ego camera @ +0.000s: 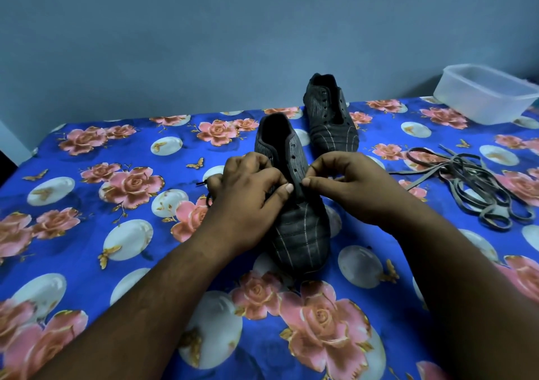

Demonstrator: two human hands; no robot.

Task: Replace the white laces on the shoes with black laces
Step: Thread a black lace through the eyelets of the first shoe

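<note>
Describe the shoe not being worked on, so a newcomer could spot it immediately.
Start at the flowered blue cloth. Near its far edge stands the far shoe, beyond the near shoe under both hands. Its eyelets are empty, and nobody touches it.

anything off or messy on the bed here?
Nothing damaged or spilled. The removed laces lie in a loose tangle to the right on the floral sheet. The far shoe has bare eyelets. Both hands, left hand and right hand, work at the near shoe.
</note>
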